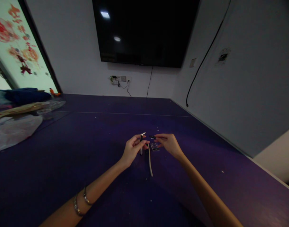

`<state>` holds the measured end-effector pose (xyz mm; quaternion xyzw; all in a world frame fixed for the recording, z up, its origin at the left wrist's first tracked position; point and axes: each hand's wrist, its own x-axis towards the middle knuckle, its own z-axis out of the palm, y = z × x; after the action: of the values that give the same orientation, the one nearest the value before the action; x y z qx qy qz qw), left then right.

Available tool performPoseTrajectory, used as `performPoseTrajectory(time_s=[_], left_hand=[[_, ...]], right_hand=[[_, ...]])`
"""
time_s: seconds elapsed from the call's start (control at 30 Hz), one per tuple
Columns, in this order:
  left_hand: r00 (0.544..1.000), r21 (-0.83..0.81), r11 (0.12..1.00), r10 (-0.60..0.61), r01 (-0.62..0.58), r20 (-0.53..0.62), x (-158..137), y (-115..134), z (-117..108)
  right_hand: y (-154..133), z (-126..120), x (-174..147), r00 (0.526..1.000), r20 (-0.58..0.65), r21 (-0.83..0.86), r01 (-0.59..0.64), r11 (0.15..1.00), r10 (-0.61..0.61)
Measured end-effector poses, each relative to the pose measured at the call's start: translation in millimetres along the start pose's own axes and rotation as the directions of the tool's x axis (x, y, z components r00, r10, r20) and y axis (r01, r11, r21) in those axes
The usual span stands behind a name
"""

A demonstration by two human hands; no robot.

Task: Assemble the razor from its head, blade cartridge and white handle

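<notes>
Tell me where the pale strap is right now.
In the head view the pale strap lies on the purple table near the middle, trailing toward the camera from between the left hand and right hand.

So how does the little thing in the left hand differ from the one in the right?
The piece in the left hand, the upright piece, stands on end with a shiny tip; the dark stick in the right hand lies level and looks plain dark. A pale strap trails below the upright piece; none shows by the stick. Both are small, pinched in fingertips.
</notes>
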<state>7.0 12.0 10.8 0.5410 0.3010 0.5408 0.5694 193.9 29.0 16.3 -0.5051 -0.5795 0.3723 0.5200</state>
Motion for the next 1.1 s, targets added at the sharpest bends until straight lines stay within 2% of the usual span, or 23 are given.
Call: performPoseTrajectory(time_s=[0.17,0.33,0.53,0.73,0.97,1.1], left_hand=[[0.994,0.152,0.987,0.028,-0.044,0.105,-6,0,2],[0.992,0.347,0.931,0.093,-0.116,0.083,-13,-5,3],[0.972,0.514,0.829,0.229,-0.222,0.051,-21,-12,6],[0.961,0.540,0.804,0.274,-0.247,0.032,-25,-14,10],[0.982,0.479,0.857,0.174,-0.187,0.072,-28,-11,13],[0.986,0.482,0.861,0.155,-0.162,0.054,-29,-9,14]], right_hand=[[-27,-2,-8,1.000,0.028,0.084,0.007,0.996,-0.009],[-49,-3,-18,0.996,0.069,0.081,0.043,0.996,-0.049],[-59,1,-28,0.989,0.130,0.080,0.065,0.995,-0.075],[-60,4,-32,0.978,0.177,0.042,0.105,0.994,-0.111],[-60,5,-34,0.967,0.191,-0.015,0.176,0.984,-0.170],[-61,6,-35,0.960,0.197,-0.016,0.206,0.978,-0.199]])
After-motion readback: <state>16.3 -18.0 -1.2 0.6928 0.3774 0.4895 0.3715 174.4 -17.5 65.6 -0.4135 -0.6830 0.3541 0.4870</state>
